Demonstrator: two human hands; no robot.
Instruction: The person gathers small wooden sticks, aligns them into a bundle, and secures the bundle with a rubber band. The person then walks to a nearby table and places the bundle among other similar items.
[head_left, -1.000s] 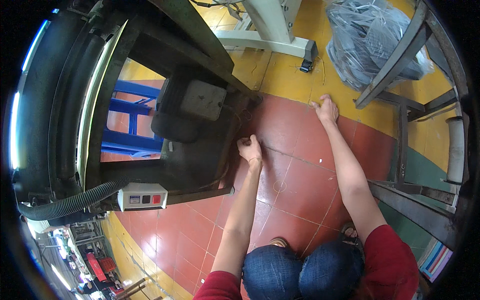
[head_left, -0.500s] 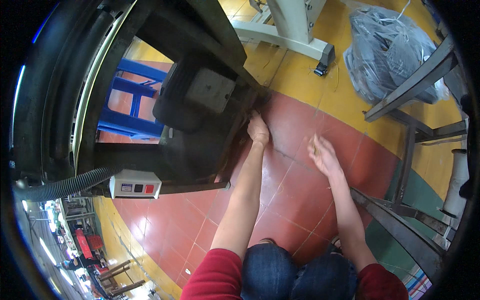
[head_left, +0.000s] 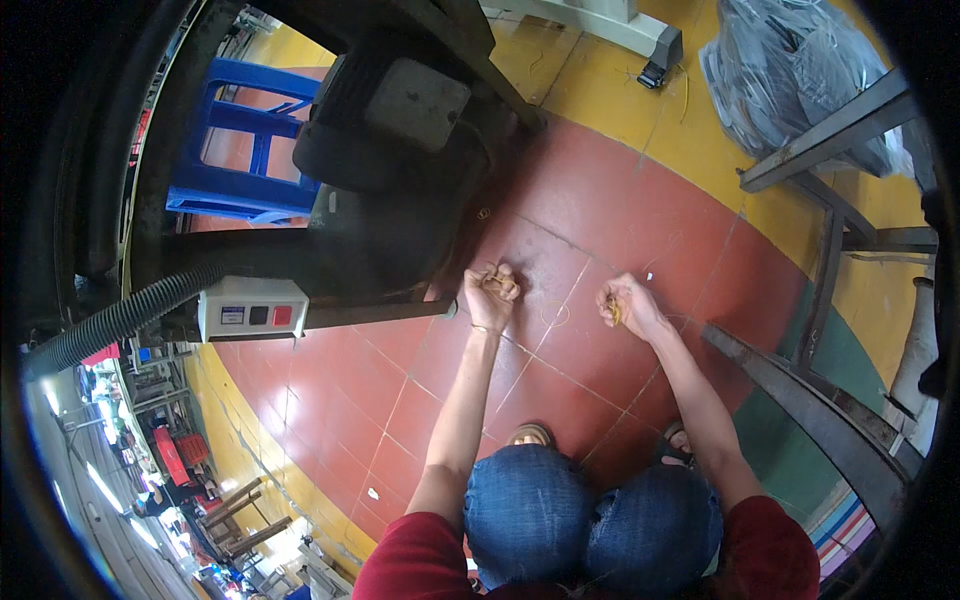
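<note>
My left hand (head_left: 490, 298) is above the red tiles near the machine's foot, its fingers curled around a small yellowish scrap that looks like thread. To its right, my right hand (head_left: 636, 308) is closed on a small wad of yellowish thread (head_left: 614, 313), part of which shows between the fingers. A thin pale thread loop (head_left: 556, 314) lies on the floor between the two hands. Another small yellowish curl (head_left: 483, 214) rests by the machine's dark base. My knees in blue jeans are bent below the hands.
On the left stands a dark machine frame (head_left: 380, 270) with a switch box (head_left: 252, 309) and ribbed hose (head_left: 130, 318). A blue stool (head_left: 243, 205) shows behind it. To the right are a metal frame (head_left: 810, 395) and grey plastic bag (head_left: 790, 75). A white machine leg (head_left: 600, 12) stands ahead.
My left hand has drawn back from the machine's base toward me and now hangs above the open tiles. The right hand has shifted slightly left, its fingers more curled. The view has tilted.
</note>
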